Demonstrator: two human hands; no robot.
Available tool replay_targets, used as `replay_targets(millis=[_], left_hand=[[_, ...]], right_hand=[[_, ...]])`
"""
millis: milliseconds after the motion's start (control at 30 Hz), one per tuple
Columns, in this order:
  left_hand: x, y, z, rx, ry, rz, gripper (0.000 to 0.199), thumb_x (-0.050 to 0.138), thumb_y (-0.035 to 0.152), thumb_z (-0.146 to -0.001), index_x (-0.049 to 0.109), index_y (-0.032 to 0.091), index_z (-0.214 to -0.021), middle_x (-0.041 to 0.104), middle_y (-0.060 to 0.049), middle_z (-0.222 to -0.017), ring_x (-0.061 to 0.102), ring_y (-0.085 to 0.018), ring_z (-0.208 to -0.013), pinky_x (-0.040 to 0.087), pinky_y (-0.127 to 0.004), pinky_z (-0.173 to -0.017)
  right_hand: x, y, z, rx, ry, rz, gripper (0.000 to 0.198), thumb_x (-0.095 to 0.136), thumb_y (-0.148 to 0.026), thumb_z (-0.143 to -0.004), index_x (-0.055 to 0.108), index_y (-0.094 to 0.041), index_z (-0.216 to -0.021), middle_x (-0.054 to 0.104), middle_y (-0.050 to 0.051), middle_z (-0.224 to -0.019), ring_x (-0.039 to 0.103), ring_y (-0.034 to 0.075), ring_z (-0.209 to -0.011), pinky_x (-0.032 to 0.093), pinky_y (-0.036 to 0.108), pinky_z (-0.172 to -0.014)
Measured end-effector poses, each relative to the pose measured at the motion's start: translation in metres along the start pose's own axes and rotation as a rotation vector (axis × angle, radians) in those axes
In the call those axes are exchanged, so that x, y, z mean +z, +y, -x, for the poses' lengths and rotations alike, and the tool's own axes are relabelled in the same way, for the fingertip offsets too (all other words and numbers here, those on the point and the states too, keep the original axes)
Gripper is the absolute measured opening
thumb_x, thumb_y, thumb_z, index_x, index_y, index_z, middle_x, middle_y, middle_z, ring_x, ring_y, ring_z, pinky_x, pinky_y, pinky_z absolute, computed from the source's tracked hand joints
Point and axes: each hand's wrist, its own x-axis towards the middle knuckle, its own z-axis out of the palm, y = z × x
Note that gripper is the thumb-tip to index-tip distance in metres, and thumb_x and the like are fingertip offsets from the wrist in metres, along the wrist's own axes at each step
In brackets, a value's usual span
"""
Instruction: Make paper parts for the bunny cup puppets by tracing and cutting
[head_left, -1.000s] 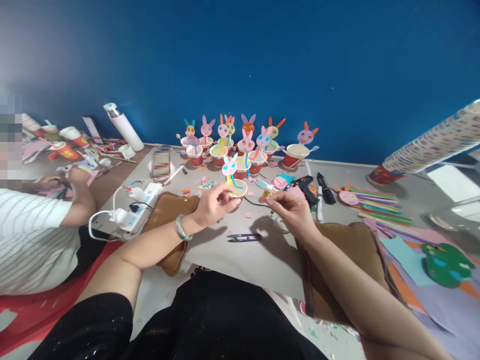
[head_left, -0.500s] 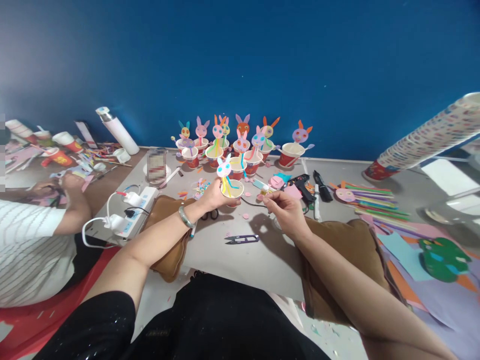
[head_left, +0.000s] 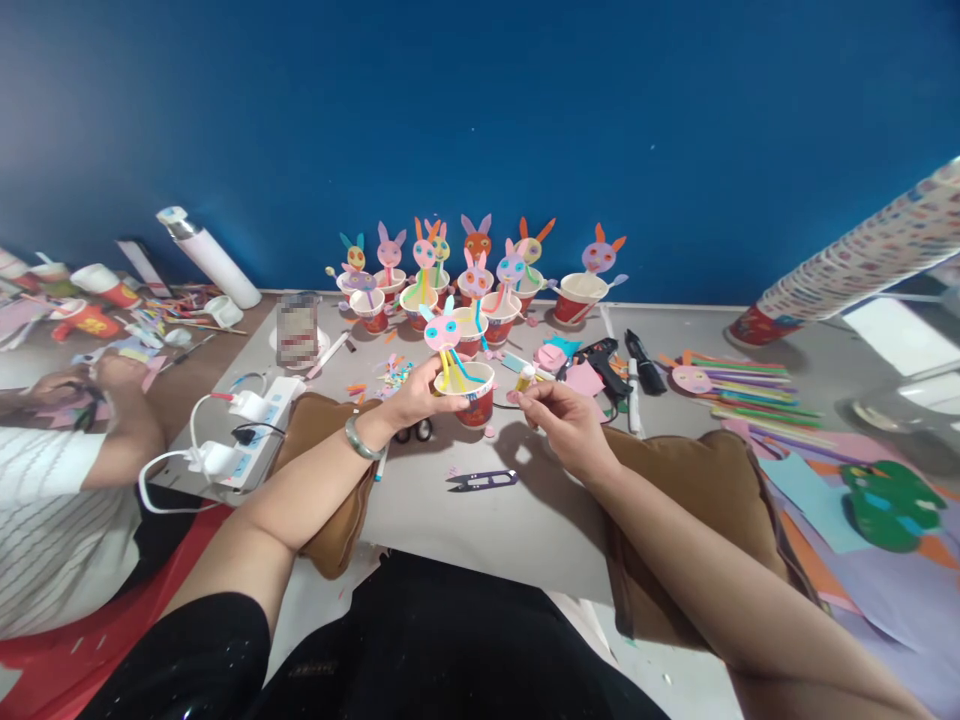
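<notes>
My left hand (head_left: 421,393) is closed around the left side of a red paper cup (head_left: 477,405) with a pale rim, held tilted toward me. Fixed to the cup is a pink paper rabbit head (head_left: 441,332) with light-blue ears and eyes, with yellow and blue strips running down into the cup. To the right, my right hand (head_left: 562,420) pinches thumb and forefinger together; what they hold is too small to make out. A small yellow and white item (head_left: 525,378) shows just beyond those fingertips. Below both hands lie dark thread snips (head_left: 482,481).
Several rabbit cups (head_left: 581,300) stand by the blue wall. A glue gun (head_left: 606,368), black marker (head_left: 643,368) and coloured sticks (head_left: 757,390) lie right, before a tall cup stack (head_left: 847,250). Brown cushions (head_left: 675,530) flank the table edge; a power strip (head_left: 266,430) and co-worker's arm (head_left: 124,420) are left.
The cup in my left hand has come slightly nearer and tipped, so more of its red side shows. My right hand stays pinched in nearly the same place. The view has shifted a little.
</notes>
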Motion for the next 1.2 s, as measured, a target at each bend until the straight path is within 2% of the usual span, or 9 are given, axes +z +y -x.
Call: replay_targets(millis=[133, 267, 367, 500, 700, 767, 900, 1033, 1200], left_hand=[[-0.004, 0.004, 0.004, 0.029, -0.101, -0.028, 0.079, 0.089, 0.04, -0.064, 0.058, 0.017, -0.133, 0.068, -0.014, -0.131, 0.067, -0.03, -0.119, 0.055, -0.038, -0.098], [-0.008, 0.003, 0.003, 0.103, -0.141, -0.136, 0.071, 0.084, 0.032, -0.067, 0.059, 0.016, -0.132, 0.065, -0.015, -0.135, 0.065, -0.031, -0.123, 0.053, -0.038, -0.103], [-0.009, 0.0, 0.002, 0.143, -0.129, -0.244, 0.066, 0.081, 0.028, -0.066, 0.061, 0.016, -0.128, 0.067, -0.014, -0.132, 0.064, -0.03, -0.123, 0.05, -0.041, -0.108], [-0.007, -0.003, 0.002, 0.158, -0.127, -0.351, 0.066, 0.083, 0.032, -0.068, 0.061, 0.016, -0.127, 0.069, -0.014, -0.127, 0.064, -0.03, -0.122, 0.048, -0.041, -0.11], [-0.006, -0.003, 0.003, 0.121, -0.163, -0.343, 0.067, 0.088, 0.037, -0.069, 0.06, 0.016, -0.126, 0.07, -0.013, -0.118, 0.068, -0.027, -0.11, 0.054, -0.037, -0.097], [-0.008, -0.003, 0.003, 0.104, -0.189, -0.305, 0.071, 0.09, 0.037, -0.066, 0.059, 0.016, -0.127, 0.07, -0.011, -0.116, 0.068, -0.026, -0.107, 0.054, -0.036, -0.095], [-0.012, -0.001, 0.002, 0.074, -0.241, -0.162, 0.082, 0.094, 0.044, -0.062, 0.058, 0.018, -0.13, 0.066, -0.011, -0.123, 0.065, -0.028, -0.114, 0.052, -0.038, -0.099], [-0.012, 0.001, -0.004, 0.057, -0.173, -0.149, 0.063, 0.086, 0.056, -0.072, 0.065, 0.016, -0.117, 0.067, -0.01, -0.115, 0.065, -0.024, -0.108, 0.051, -0.037, -0.099], [-0.01, 0.004, -0.014, 0.233, -0.11, -0.295, 0.048, 0.079, 0.057, -0.08, 0.073, 0.015, -0.102, 0.068, -0.011, -0.111, 0.065, -0.022, -0.107, 0.051, -0.035, -0.097]], right_hand=[[0.0, -0.003, 0.0, -0.035, -0.041, -0.004, 0.037, 0.075, -0.056, -0.084, 0.063, -0.023, -0.072, 0.062, 0.002, -0.072, 0.06, 0.018, -0.074, 0.052, 0.032, -0.066], [0.0, -0.002, 0.0, -0.082, -0.093, 0.02, 0.035, 0.075, -0.055, -0.085, 0.066, -0.023, -0.073, 0.069, 0.006, -0.09, 0.066, 0.022, -0.095, 0.056, 0.038, -0.086], [0.001, 0.002, 0.002, -0.099, -0.137, 0.069, 0.031, 0.074, -0.052, -0.087, 0.07, -0.024, -0.075, 0.071, 0.009, -0.101, 0.065, 0.025, -0.113, 0.054, 0.042, -0.097], [0.003, 0.005, 0.006, -0.16, -0.19, 0.138, 0.024, 0.071, -0.046, -0.091, 0.07, -0.024, -0.08, 0.072, 0.012, -0.109, 0.06, 0.029, -0.126, 0.053, 0.045, -0.099], [0.007, 0.004, 0.011, -0.304, -0.267, 0.234, 0.016, 0.065, -0.034, -0.095, 0.065, -0.025, -0.082, 0.072, 0.01, -0.099, 0.063, 0.028, -0.124, 0.053, 0.045, -0.1], [0.008, 0.006, 0.012, -0.323, -0.299, 0.262, 0.014, 0.064, -0.03, -0.095, 0.065, -0.024, -0.083, 0.072, 0.011, -0.104, 0.064, 0.027, -0.122, 0.053, 0.044, -0.099], [0.008, 0.01, 0.013, -0.354, -0.322, 0.299, 0.01, 0.064, -0.027, -0.096, 0.065, -0.023, -0.087, 0.069, 0.012, -0.119, 0.068, 0.023, -0.111, 0.055, 0.042, -0.097], [0.008, 0.012, 0.012, -0.422, -0.332, 0.331, 0.005, 0.063, -0.024, -0.096, 0.066, -0.024, -0.092, 0.069, 0.01, -0.112, 0.069, 0.021, -0.103, 0.057, 0.039, -0.092], [0.009, 0.01, 0.011, -0.469, -0.364, 0.358, 0.006, 0.061, -0.024, -0.097, 0.065, -0.024, -0.093, 0.069, 0.01, -0.11, 0.069, 0.021, -0.101, 0.057, 0.038, -0.09]])
